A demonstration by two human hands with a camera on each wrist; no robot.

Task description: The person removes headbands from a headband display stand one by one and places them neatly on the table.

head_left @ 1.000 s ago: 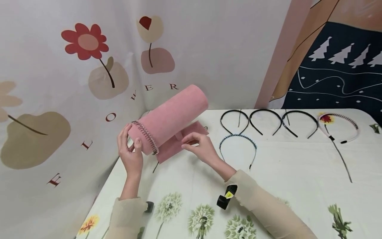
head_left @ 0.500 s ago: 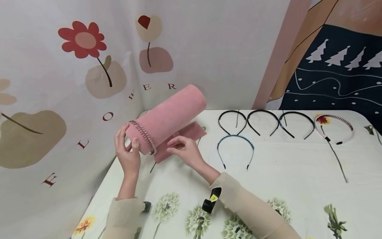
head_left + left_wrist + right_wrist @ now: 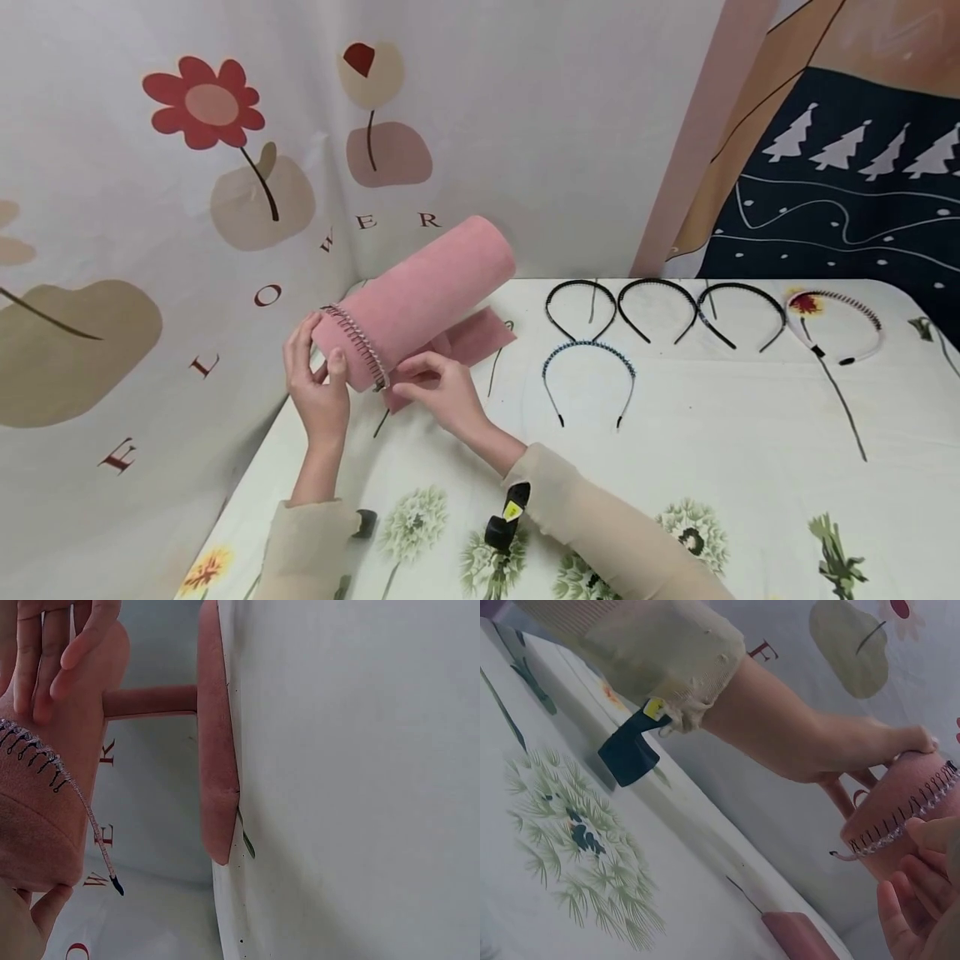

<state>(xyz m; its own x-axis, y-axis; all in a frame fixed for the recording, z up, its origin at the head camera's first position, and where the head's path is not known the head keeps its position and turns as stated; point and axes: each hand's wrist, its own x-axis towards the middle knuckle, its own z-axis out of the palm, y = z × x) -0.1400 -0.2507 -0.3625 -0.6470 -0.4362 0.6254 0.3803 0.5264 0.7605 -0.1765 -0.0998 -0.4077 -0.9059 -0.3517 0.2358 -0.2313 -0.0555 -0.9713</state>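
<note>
A pink headband stand [image 3: 431, 279], a padded cylinder on a post and flat base [image 3: 217, 750], leans over the left of the table. My left hand [image 3: 318, 400] grips its near end, thumb below and fingers round the far side. Close to that end a silvery headband with teeth [image 3: 360, 342] sits over the cylinder. Its dark tip [image 3: 117, 885] hangs free in the left wrist view. My right hand [image 3: 442, 393] is beside the headband's lower end, with loosely bent fingers and nothing in its grasp; its thumb overlaps the toothed band in the right wrist view.
Three black headbands [image 3: 657, 283] and a pale pink one [image 3: 840, 296] lie in a row along the back of the table. In front of them is a blue headband [image 3: 588, 346]. Printed curtains hang behind the table.
My right hand has moved left, from beside the stand's base to the lower end of the silvery headband. My left hand keeps its grip on the stand.
</note>
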